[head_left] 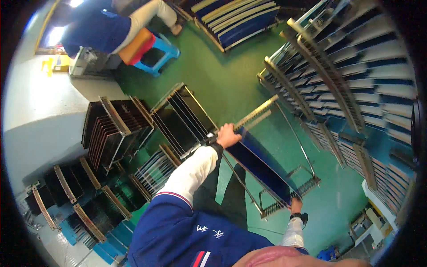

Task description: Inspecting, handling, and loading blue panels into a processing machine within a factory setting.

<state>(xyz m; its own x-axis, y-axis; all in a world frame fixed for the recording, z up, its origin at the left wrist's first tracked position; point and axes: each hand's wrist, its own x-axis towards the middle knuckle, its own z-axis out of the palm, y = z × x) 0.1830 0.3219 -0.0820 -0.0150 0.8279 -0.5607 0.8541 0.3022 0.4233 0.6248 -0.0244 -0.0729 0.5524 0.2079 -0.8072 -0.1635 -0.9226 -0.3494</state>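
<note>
My left hand (228, 136) is closed at the upper end of a dark blue panel (259, 165), beside a toothed bar (255, 113) of a metal rack. At the panel's lower end my right hand (295, 205) grips its edge, close to the rack's other toothed bar (307, 186). The long, flat panel stands edge-up between the two bars, slanting down to the right. Thin metal rods (296, 139) join the rack's ends. Part of my left fingers is hidden by the hand itself.
Another rack with dark panels (183, 116) stands left of my hand. More loaded racks (116, 133) line the left, and tall racks of panels (342, 84) fill the right. A person (100, 31) sits near a blue stool (162, 55) at upper left. The floor (222, 73) is green.
</note>
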